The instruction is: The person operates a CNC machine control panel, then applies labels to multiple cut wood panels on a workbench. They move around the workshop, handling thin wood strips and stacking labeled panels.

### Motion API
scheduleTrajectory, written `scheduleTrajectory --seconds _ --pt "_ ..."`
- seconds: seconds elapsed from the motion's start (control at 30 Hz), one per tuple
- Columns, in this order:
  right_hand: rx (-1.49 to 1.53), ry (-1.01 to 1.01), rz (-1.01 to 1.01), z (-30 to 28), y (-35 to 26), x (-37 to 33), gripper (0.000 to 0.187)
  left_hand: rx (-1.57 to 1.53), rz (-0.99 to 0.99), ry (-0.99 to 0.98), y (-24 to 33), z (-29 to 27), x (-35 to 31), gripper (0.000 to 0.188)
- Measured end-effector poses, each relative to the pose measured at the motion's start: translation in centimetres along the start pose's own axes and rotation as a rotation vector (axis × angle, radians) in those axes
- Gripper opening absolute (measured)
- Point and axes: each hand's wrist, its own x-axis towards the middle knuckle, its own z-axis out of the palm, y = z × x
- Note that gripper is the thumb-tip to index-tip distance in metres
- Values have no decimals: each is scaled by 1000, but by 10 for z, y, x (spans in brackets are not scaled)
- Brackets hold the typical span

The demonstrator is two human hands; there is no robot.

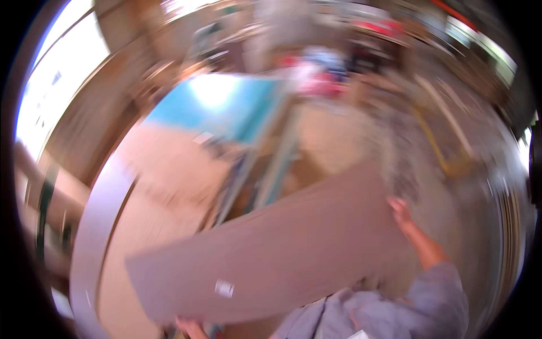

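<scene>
A long brown-grey flat panel (271,248) stretches across the view in front of me, tilted so its right end is farther away. A small white label (224,288) is stuck near its lower left part. My right hand (401,213) is closed on the panel's right end, with the arm reached out. At the near left edge my left hand (191,327) holds the panel from below. Most of that hand is cut off by the lower rim, and the panel hides some fingers of both. Motion blurs the whole picture.
Left of the panel is a workbench with a teal top (237,107) and a tan board (175,164) on it. Red and white bundles (316,73) lie at the back. A yellow floor line (435,141) runs at right, near a stack of thin boards (508,231).
</scene>
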Motion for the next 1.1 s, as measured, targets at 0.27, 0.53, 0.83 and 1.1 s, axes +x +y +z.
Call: scheduleTrajectory --seconds 0.27,0.53,0.83,1.1 --pt "481 385 -398 -195 125 -26 42 214 59 -344 -131 177 -175 60" --pt "588 1074 -365 -387 262 -120 34 258 -29 -647 -268 241 -357 58" --pt "497 1543 -426 -559 448 -180 40 273 -307 -942 -496 308 -523 58" --pt "758 1613 -369 -670 524 -192 53 305 -581 -1140 -742 368 -694 63"
